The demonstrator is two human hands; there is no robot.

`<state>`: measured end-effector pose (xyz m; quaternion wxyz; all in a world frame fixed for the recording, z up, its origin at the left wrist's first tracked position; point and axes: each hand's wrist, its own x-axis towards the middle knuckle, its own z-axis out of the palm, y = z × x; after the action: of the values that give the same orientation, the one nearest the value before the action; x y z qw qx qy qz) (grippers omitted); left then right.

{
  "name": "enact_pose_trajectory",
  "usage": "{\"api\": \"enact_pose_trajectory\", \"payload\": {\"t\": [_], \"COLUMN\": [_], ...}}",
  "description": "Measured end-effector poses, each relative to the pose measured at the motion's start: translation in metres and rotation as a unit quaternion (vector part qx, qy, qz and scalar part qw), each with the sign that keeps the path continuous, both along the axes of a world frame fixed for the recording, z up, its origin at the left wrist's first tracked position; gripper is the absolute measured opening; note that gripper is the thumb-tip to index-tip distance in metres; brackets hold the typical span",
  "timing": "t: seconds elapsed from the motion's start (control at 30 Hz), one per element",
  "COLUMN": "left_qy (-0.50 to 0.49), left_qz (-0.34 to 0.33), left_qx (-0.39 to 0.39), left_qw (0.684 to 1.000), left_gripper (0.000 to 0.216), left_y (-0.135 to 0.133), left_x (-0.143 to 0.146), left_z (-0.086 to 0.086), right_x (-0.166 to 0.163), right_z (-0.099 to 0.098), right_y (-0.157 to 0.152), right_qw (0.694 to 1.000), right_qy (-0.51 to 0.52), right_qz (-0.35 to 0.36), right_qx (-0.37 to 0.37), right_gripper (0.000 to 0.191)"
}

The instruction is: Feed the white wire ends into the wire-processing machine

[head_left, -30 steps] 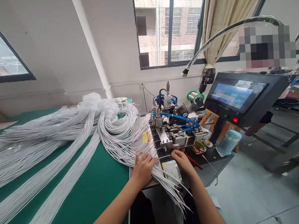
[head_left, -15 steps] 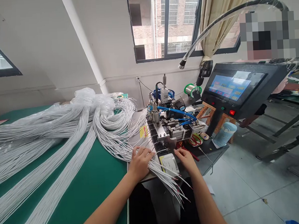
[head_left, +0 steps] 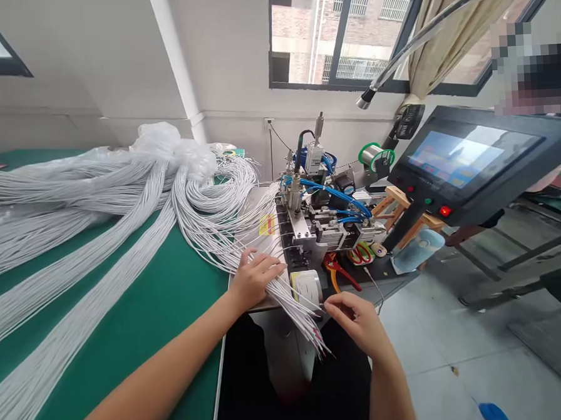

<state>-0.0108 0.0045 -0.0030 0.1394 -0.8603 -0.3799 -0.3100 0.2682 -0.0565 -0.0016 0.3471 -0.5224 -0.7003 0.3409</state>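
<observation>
My left hand (head_left: 256, 280) is over a bundle of thin white wires (head_left: 297, 309), its fingers bent over them at the edge of the machine's plate. The wire ends fan out past the plate's front edge, some with reddish tips. My right hand (head_left: 356, 322) is pinched, with thumb and forefinger at the end of one white wire beside a roll with a white label (head_left: 307, 288). Ahead of both hands stands a bench machine (head_left: 302, 224) with metal cylinders and blue tubes. Several single wires lie across its dark slotted edge.
Long bundles of white wire (head_left: 136, 236) cover much of the green table (head_left: 174, 341) on the left. Orange-and-red pliers (head_left: 339, 273) lie right of the roll. A control screen (head_left: 466, 156) and a spool of solder-like wire (head_left: 375, 157) stand behind. Another person is partly visible at far right.
My right hand has moved down and toward me, away from the machine's edge, to a wire end by the roll. The left hand stays on the bundle. The view has shifted.
</observation>
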Motion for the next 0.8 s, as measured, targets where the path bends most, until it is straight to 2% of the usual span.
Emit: {"api": "enact_pose_trajectory", "payload": {"t": [0.1, 0.17, 0.23, 0.33, 0.47, 0.6, 0.8], "left_qy": [-0.003, -0.002, 0.004, 0.013, 0.019, 0.033, 0.025], "left_qz": [0.004, 0.002, -0.017, -0.057, -0.061, -0.058, -0.048], "left_qx": [0.004, 0.007, 0.012, 0.02, 0.013, 0.007, 0.03], "left_qw": [1.0, 1.0, 1.0, 0.998, 0.998, 0.998, 0.998], "left_gripper": [0.036, 0.037, 0.039, 0.035, 0.027, 0.035, 0.031], "left_y": [0.0, 0.0, 0.0, 0.0, -0.001, -0.001, 0.0], "left_x": [0.0, 0.0, 0.0, 0.0, 0.0, 0.0, 0.001], "left_z": [0.0, 0.001, 0.003, 0.006, 0.007, 0.005, 0.004], "right_x": [-0.005, -0.007, -0.008, -0.008, -0.009, -0.015, -0.03], "right_z": [0.001, -0.001, -0.005, -0.012, -0.016, -0.011, -0.002], "right_y": [-0.002, -0.001, 0.003, 0.015, 0.04, 0.062, 0.081], "right_qw": [0.998, 0.997, 0.997, 0.993, 0.98, 0.968, 0.948], "right_qy": [-0.015, 0.007, 0.048, 0.106, 0.163, 0.212, 0.299], "right_qz": [0.056, 0.066, 0.041, -0.037, -0.107, -0.124, -0.094], "right_qx": [-0.018, -0.026, -0.033, -0.039, -0.036, -0.041, -0.056], "right_gripper": [0.024, 0.027, 0.03, 0.032, 0.037, 0.037, 0.038]}}
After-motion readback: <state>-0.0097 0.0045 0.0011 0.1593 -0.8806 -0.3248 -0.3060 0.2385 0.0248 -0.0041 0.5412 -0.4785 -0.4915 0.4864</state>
